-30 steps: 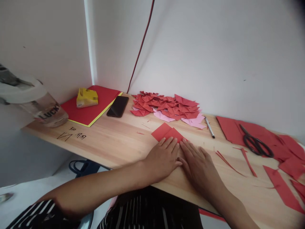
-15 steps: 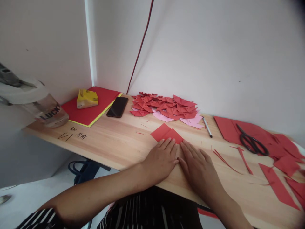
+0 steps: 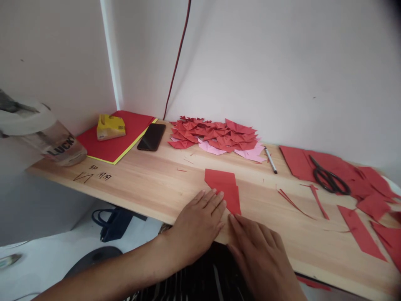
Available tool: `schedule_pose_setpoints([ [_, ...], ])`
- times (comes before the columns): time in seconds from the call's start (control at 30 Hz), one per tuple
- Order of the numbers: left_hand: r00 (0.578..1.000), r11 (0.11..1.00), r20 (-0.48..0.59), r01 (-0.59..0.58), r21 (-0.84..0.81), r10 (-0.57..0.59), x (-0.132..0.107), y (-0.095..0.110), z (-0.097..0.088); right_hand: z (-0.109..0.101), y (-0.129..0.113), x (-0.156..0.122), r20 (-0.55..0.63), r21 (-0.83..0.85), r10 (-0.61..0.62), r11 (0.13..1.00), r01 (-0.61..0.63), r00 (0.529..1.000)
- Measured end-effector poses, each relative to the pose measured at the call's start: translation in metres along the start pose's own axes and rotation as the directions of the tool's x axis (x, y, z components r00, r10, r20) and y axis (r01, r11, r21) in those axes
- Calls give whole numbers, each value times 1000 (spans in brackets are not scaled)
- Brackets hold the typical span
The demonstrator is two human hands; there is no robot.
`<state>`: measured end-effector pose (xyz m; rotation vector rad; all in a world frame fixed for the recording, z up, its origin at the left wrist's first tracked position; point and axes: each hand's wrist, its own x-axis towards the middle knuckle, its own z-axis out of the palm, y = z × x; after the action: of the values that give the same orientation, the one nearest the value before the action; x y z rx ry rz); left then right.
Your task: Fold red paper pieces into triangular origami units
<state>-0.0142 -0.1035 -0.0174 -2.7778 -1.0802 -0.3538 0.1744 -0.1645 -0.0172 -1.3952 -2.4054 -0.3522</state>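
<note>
A folded piece of red paper (image 3: pixel 223 184) lies on the wooden table, its layers slightly offset along the right side. My left hand (image 3: pixel 199 223) rests flat, with its outstretched fingertips on the paper's lower left edge. At the lower corner of the paper, my right hand (image 3: pixel 258 251) touches with its index fingertip; its thumb sits lower and apart, and its other fingers lie side by side, lightly bent. Behind the paper is a heap of folded red and pink paper shapes (image 3: pixel 216 136).
Black scissors (image 3: pixel 330 179) lie on red paper sheets (image 3: pixel 294 161) at the right, near a marker (image 3: pixel 271 160) and thin red strips (image 3: pixel 294 204). On the left are a phone (image 3: pixel 152 137), a yellow packet (image 3: pixel 111 126) on red sheets, and a clear bottle (image 3: pixel 64 144).
The red paper has turned, so its edges now run more upright. My right hand has moved toward me to the lower corner. My left hand has shifted slightly left and nearer.
</note>
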Motion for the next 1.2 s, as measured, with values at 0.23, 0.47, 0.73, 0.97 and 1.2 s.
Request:
schedule_pose_setpoints([
  [0.23, 998, 1000, 70, 5, -11, -4, 4, -8, -11, -6, -7, -6, -33, 81, -25, 996, 28, 999],
  [0.47, 995, 994, 93, 36, -107, -26, 14, -14, -12, -15, -10, -13, 22, 59, -90, 994, 89, 996],
  [0.73, 988, 988, 132, 98, -123, -82, 31, -7, -17, -12, -16, -11, 22, 81, -73, 994, 71, 997],
  [0.97, 992, 990, 82, 102, -97, -94, 30, -2, -5, -22, 12, -10, -12, 206, -12, 979, 15, 1000],
  [1.2, 998, 998, 37, 57, -34, -56, 27, -3, -4, 0, 45, 9, 101, 68, -102, 993, 96, 990],
])
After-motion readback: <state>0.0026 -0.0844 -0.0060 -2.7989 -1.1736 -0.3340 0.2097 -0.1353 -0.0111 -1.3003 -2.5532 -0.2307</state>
